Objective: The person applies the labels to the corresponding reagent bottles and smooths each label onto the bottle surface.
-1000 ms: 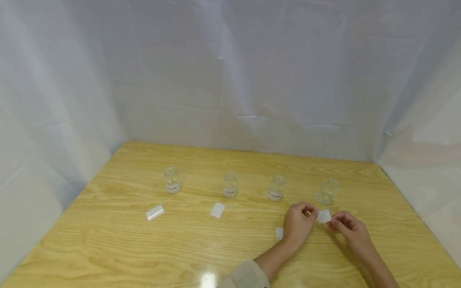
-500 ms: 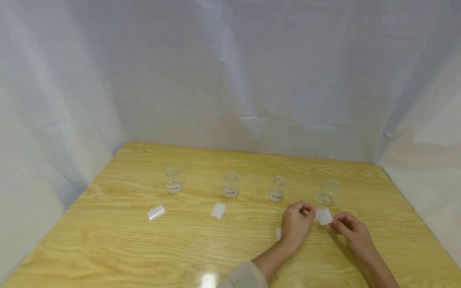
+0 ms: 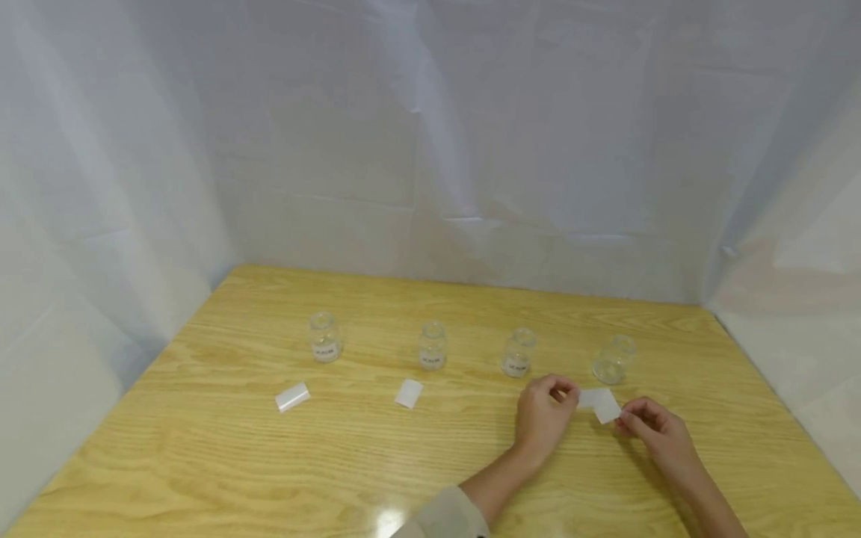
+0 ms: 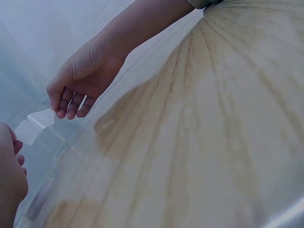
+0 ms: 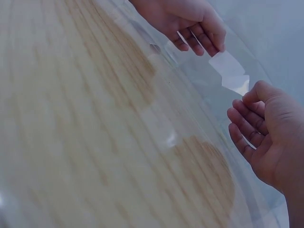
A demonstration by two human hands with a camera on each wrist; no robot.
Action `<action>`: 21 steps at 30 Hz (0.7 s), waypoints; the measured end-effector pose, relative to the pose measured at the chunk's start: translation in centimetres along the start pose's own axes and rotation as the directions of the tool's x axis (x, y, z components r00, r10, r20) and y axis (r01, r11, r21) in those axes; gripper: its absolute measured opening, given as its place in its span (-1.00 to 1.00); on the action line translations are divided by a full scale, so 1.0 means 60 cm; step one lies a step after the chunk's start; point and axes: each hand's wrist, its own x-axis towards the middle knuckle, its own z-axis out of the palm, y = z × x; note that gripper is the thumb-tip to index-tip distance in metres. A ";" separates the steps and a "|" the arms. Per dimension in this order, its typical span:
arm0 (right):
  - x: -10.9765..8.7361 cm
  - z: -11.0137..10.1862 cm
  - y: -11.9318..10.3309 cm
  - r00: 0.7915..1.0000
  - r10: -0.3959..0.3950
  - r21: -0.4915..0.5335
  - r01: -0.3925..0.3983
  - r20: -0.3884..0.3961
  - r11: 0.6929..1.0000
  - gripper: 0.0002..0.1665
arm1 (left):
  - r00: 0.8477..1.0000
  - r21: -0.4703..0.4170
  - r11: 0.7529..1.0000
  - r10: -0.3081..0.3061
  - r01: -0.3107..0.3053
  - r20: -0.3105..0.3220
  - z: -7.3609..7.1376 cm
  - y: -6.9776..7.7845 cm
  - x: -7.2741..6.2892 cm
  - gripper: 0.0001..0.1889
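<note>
Between my hands a white sticker (image 3: pixel 608 407) is spread into two pieces that overlap at an angle. My left hand (image 3: pixel 545 418) pinches the left piece (image 3: pixel 588 397) with thumb and finger. The outer edge of the right piece is pinched by my right hand (image 3: pixel 658 433). Which piece is label and which is backing I cannot tell. In the right wrist view, the piece by my right hand (image 5: pixel 278 133) looks glossy. Just behind the sticker stands a clear glass jar (image 3: pixel 613 360) with no label visible on it.
Three more glass jars, a left one (image 3: pixel 326 340), a middle one (image 3: pixel 433 347) and a right one (image 3: pixel 518 353), bear white labels with dark print. Two white slips lie in front, one glossy (image 3: pixel 292 397), one flat (image 3: pixel 408 393). White sheeting (image 3: pixel 430 187) encloses the wooden table (image 3: pixel 235 456).
My left hand has moved left, and the two sticker pieces have spread apart to a wider strip. A white slip beside my left wrist is now hidden. My right hand has barely moved.
</note>
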 end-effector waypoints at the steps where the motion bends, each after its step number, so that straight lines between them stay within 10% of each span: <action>1: 0.000 0.001 0.000 1.000 -0.002 0.003 0.002 -0.003 1.000 -0.83 | 1.000 0.002 1.000 0.001 -0.001 -0.003 -0.002 -0.001 0.000 -0.95; 21: 0.002 0.002 0.001 1.000 0.002 -0.113 0.000 0.015 0.994 -0.86 | 0.999 0.003 1.000 0.009 -0.009 -0.032 -0.018 -0.007 0.007 -0.95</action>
